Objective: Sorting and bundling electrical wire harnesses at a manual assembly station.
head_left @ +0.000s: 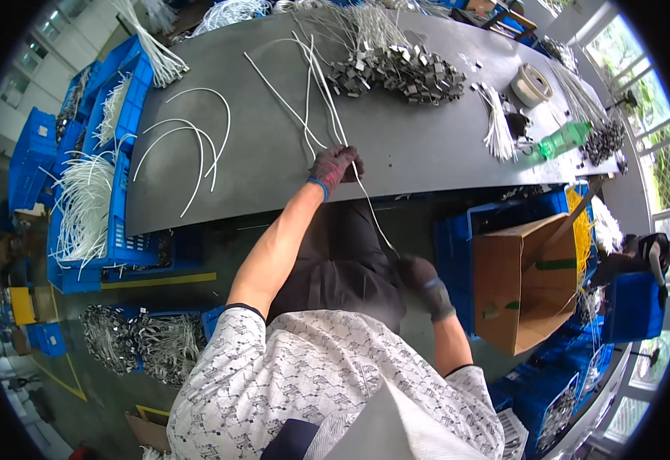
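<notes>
My left hand (pixel 335 167), in a dark red and grey glove, is closed round white cables at the front edge of the grey table (pixel 273 165). Beyond its fingers, several white cables (pixel 325 88) stretch away over the tabletop. One white cable (pixel 371 205) hangs from this hand past the table edge and runs down to my right hand (pixel 421 277). That gloved hand is low at my right side, blurred by motion, and looks closed on the cable's end. Curved loose white cables (pixel 197 142) lie on the table to the left.
A heap of cables with metal ends (pixel 404 73) covers the table's far middle. At right are a cable bundle (pixel 497 123), a tape roll (pixel 532 84) and a green bottle (pixel 566 140). Blue crates (pixel 132 249) flank the left side; an open cardboard box (pixel 496 287) stands right.
</notes>
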`<state>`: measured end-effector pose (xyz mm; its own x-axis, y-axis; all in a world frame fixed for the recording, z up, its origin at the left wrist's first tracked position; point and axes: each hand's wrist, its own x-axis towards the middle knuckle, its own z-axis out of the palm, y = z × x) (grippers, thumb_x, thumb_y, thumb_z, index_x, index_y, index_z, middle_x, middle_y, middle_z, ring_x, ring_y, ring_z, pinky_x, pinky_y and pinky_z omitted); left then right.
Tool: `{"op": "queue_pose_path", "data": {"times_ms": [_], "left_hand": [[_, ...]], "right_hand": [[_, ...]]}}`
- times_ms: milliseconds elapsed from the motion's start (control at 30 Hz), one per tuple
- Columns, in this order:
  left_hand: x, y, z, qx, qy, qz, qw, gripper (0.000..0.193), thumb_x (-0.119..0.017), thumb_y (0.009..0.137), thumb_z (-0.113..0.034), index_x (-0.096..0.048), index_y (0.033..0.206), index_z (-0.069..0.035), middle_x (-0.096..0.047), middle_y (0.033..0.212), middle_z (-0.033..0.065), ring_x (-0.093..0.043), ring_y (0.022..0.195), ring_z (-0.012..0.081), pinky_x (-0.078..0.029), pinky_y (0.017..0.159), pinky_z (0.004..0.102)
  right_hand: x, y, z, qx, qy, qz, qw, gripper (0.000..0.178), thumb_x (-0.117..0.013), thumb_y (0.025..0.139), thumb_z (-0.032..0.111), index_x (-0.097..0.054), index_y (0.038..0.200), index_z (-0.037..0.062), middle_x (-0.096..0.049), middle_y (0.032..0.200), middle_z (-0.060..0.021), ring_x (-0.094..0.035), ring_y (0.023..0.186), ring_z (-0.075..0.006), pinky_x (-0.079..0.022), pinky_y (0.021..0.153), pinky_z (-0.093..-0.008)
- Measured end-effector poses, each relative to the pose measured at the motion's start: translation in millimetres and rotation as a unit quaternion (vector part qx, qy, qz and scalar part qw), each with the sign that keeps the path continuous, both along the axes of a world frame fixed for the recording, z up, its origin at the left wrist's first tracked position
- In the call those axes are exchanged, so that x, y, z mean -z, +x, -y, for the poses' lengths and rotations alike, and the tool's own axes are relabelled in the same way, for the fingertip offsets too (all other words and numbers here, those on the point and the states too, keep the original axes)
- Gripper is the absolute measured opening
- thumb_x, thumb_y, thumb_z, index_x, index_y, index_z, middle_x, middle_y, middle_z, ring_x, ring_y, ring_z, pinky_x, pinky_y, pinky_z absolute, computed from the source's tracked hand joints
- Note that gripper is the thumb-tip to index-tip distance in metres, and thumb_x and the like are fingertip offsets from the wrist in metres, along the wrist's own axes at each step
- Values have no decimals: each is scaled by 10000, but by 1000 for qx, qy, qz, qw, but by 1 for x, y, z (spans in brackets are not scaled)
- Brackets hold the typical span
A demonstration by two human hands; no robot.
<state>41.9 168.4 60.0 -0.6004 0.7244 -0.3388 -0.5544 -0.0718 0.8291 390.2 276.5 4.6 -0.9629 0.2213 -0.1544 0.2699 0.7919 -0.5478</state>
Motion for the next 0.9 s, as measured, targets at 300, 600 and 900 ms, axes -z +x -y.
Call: {"op": "queue_pose_path", "data": {"times_ms": [300, 600, 900], "left_hand": [[-58, 1, 37, -14, 73, 100, 992, 241, -646, 972, -279, -651, 1004, -41, -692, 818, 89, -703, 704, 266, -614, 688, 452], [-36, -48, 21, -50, 108, 162, 980, 192, -667, 958, -201, -669, 993, -12, -713, 866, 134, -713, 740, 299, -619, 657, 444], [-2, -10, 30, -19, 55, 232, 971, 272, -667, 958, -298, -643, 1012, -32, -712, 952, 125, -714, 842, 297, -614, 766, 473]], "right_hand": [[-90, -86, 23, 53, -55, -74, 994, 348, -555, 949, 321, -682, 923, -2, -695, 852, -191, -682, 794, -361, -513, 665, -435], [-89, -39, 40, 157, -420, 7, 894, 231, -519, 990, 145, -631, 828, 24, -561, 666, -24, -535, 586, -121, -411, 517, -276], [-80, -129, 25, 187, -426, -11, 885, 386, -601, 987, 352, -678, 800, 23, -597, 701, 35, -502, 635, -45, -405, 568, -249]]}}
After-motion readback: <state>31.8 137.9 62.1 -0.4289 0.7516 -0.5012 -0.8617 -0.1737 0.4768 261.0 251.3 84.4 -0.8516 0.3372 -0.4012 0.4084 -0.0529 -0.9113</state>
